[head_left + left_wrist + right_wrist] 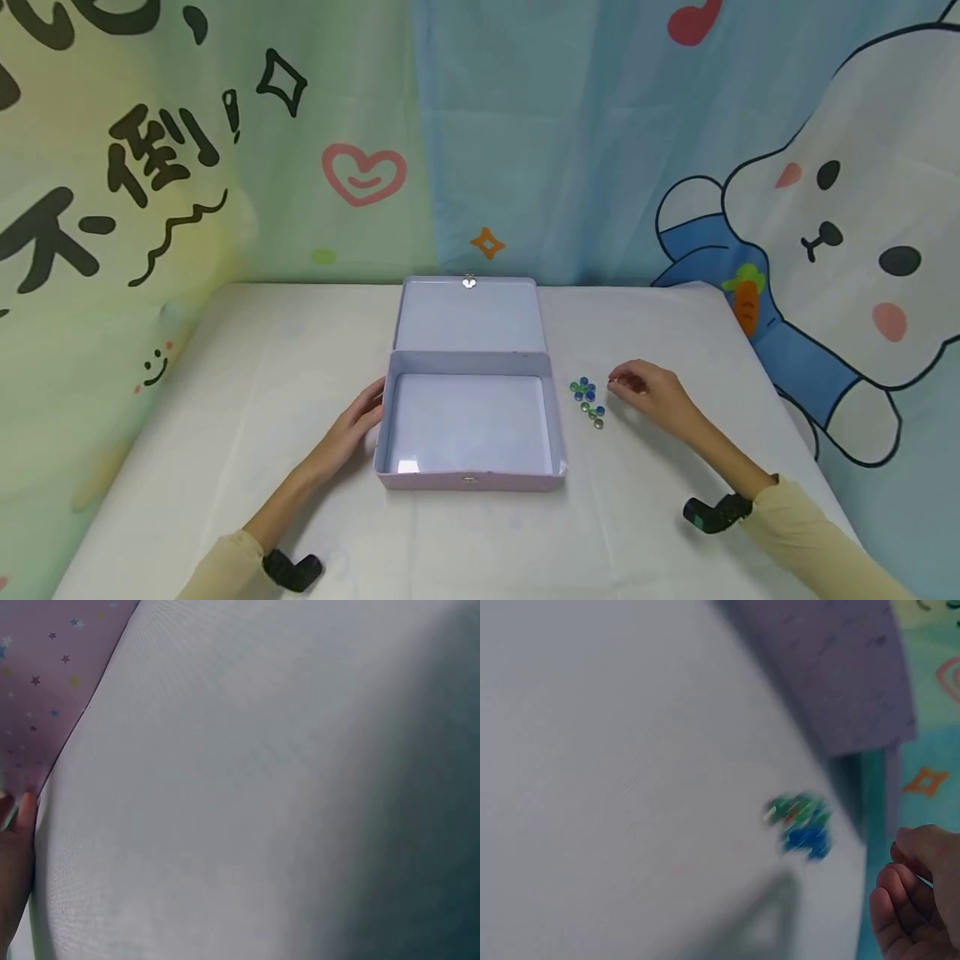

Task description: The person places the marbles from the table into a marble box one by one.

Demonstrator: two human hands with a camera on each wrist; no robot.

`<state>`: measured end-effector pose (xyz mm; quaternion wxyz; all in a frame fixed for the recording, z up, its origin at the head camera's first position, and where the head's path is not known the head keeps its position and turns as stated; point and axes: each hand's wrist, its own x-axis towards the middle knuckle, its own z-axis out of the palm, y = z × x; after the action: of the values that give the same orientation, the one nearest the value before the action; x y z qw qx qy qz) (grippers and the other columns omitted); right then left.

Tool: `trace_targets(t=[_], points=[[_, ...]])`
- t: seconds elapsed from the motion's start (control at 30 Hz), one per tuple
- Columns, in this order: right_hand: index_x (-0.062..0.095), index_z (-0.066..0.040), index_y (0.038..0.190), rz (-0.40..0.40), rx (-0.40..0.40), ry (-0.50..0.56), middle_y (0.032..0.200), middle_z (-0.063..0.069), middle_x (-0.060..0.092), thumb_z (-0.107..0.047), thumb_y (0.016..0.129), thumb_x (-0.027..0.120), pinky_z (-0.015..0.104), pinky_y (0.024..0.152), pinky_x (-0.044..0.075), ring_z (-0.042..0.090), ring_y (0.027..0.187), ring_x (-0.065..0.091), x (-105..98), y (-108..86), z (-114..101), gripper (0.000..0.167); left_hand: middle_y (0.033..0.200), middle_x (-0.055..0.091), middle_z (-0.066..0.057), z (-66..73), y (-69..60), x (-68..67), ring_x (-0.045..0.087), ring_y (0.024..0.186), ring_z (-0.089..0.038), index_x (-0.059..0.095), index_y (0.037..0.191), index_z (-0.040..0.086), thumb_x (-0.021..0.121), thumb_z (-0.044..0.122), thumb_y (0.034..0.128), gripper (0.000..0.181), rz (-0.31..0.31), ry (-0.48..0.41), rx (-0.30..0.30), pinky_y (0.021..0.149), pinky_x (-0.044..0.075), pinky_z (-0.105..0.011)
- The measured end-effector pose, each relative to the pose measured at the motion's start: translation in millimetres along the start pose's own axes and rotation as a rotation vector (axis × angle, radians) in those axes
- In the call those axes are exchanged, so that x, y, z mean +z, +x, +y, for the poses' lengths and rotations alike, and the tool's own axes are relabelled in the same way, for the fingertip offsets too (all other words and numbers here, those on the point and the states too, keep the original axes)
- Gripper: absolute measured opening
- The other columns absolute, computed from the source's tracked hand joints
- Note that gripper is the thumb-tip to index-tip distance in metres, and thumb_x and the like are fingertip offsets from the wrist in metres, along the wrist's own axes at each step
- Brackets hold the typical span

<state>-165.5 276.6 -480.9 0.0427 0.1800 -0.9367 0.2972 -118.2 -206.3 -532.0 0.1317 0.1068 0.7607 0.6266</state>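
Note:
A shallow lilac box [471, 482] stands on the white-covered table, its lid [469, 314] laid back on the far side. In the left wrist view, small stars dot the box's outer wall [56, 682]. My left hand [352, 429] rests against the box's left side with fingers extended. To the right of the box lies a loose cluster of green and blue glass marbles [590, 397], blurred in the right wrist view. Just right of them is my right hand [651, 395], thumb and fingertips drawn together. Whether a marble sits between those fingertips cannot be made out.
White cloth [480, 550] covers the table. A printed curtain [525, 150] hangs behind its far edge and at both sides. Each wrist carries a small black camera, such as the right camera [716, 512], close above the cloth.

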Motion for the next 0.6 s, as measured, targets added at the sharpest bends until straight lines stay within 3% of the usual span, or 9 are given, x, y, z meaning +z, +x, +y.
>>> trace_targets(t=[0.13, 0.27, 0.47, 0.6], points=[[0.068, -0.008, 0.103, -0.045, 0.043, 0.105, 0.091, 0.004, 0.069, -0.016, 0.09, 0.069, 0.012, 0.074, 0.051, 0.007, 0.079, 0.058, -8, 13.9, -33, 0.016, 0.161, 0.025, -0.015, -0.3, -0.3, -0.4, 0.026, 0.146, -0.04, 0.025, 0.154, 0.015, 0.039, 0.026, 0.1037, 0.053, 0.005, 0.0, 0.002, 0.117, 0.016, -0.06], [0.068, -0.009, 0.106, -0.164, 0.073, 0.232, 0.095, 0.005, 0.069, -0.023, 0.093, 0.066, 0.014, 0.076, 0.051, 0.012, 0.084, 0.059, -10, 30.0, -71, 0.02, 0.16, 0.025, -0.016, 0.5, -0.3, 0.2, 0.027, 0.146, -0.04, 0.025, 0.154, 0.015, 0.04, 0.026, 0.1036, 0.054, 0.005, -0.003, 0.004, 0.117, 0.017, -0.06], [0.068, -0.007, 0.107, -0.366, -0.019, 0.394, 0.096, 0.006, 0.069, -0.02, 0.093, 0.065, 0.018, 0.075, 0.051, 0.016, 0.085, 0.058, 1, 58.1, -131, 0.02, 0.16, 0.025, -0.017, -0.5, -1.6, 0.9, 0.026, 0.146, -0.041, 0.024, 0.154, 0.014, 0.039, 0.027, 0.1036, 0.054, 0.008, -0.01, -0.008, 0.117, 0.016, -0.061], [0.068, -0.007, 0.105, -0.497, -0.077, 0.462, 0.095, 0.012, 0.069, -0.018, 0.092, 0.066, 0.021, 0.072, 0.052, 0.019, 0.082, 0.06, 23, 81.8, -155, 0.017, 0.16, 0.025, -0.017, -1.0, -3.3, -0.5, 0.027, 0.146, -0.041, 0.023, 0.154, 0.014, 0.038, 0.027, 0.1038, 0.054, 0.008, 0.0, -0.01, 0.117, 0.017, -0.062]])
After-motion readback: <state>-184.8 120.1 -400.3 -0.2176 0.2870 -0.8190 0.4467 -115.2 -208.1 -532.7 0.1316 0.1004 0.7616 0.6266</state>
